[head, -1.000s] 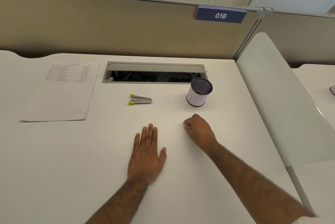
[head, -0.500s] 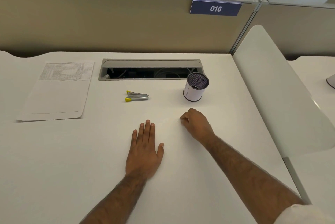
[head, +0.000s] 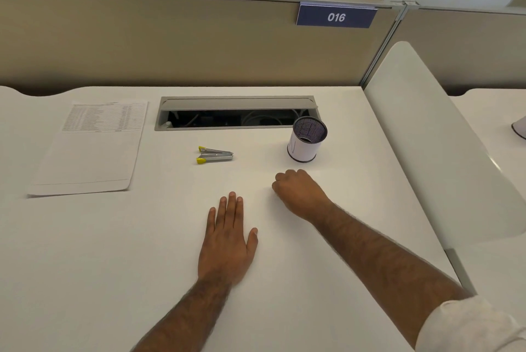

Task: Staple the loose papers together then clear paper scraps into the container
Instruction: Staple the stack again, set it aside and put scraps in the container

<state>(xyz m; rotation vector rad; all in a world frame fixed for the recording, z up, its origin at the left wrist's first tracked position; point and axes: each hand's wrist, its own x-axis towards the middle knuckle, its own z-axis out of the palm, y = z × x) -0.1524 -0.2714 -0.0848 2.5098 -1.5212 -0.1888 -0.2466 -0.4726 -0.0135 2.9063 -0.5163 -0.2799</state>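
Note:
The stack of papers [head: 91,149] lies flat at the far left of the white desk [head: 113,266], with print on its upper part. A small silver stapler [head: 215,155] with yellow tips lies near the desk's middle, apart from both hands. The container [head: 306,141], a mesh cup wrapped in white paper, stands upright at the right. My left hand [head: 227,240] rests flat on the desk with its fingers straight. My right hand [head: 299,195] is curled into a fist on the desk just in front of the container. Anything inside the fist is hidden.
An open cable slot [head: 236,114] is sunk into the desk behind the stapler. A beige partition with a blue sign reading 016 [head: 336,17] closes the back. A white side panel [head: 432,138] borders the desk on the right.
Both hands stay almost where they were. The right fist has edged slightly toward the container. The view has shifted a little.

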